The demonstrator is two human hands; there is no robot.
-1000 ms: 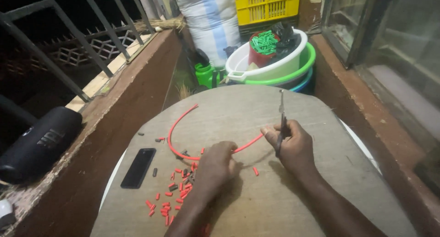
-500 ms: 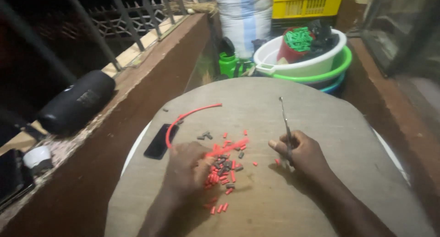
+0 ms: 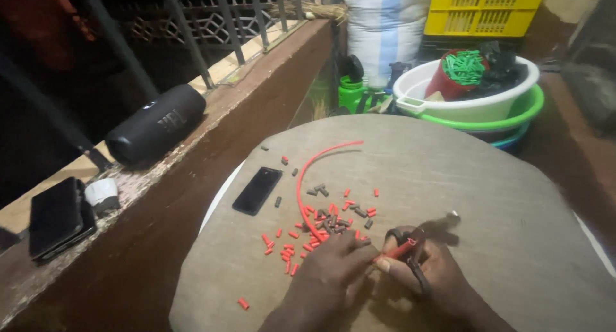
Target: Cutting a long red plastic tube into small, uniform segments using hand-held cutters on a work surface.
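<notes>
The left hand (image 3: 333, 268) rests on the round worktop (image 3: 487, 197) and pinches the near end of the red cord (image 3: 308, 178). The right hand (image 3: 427, 274) is clenched on dark scissors (image 3: 417, 239) touching that end. This looks like the cutting step: snipping the cord into bits. A next cut would need the cord end between the blades. Little red bits (image 3: 289, 248) and dark bits (image 3: 321, 191) lie past the fingers. Further off lie a phone (image 3: 256, 191), then stacked bowls (image 3: 475, 104).
</notes>
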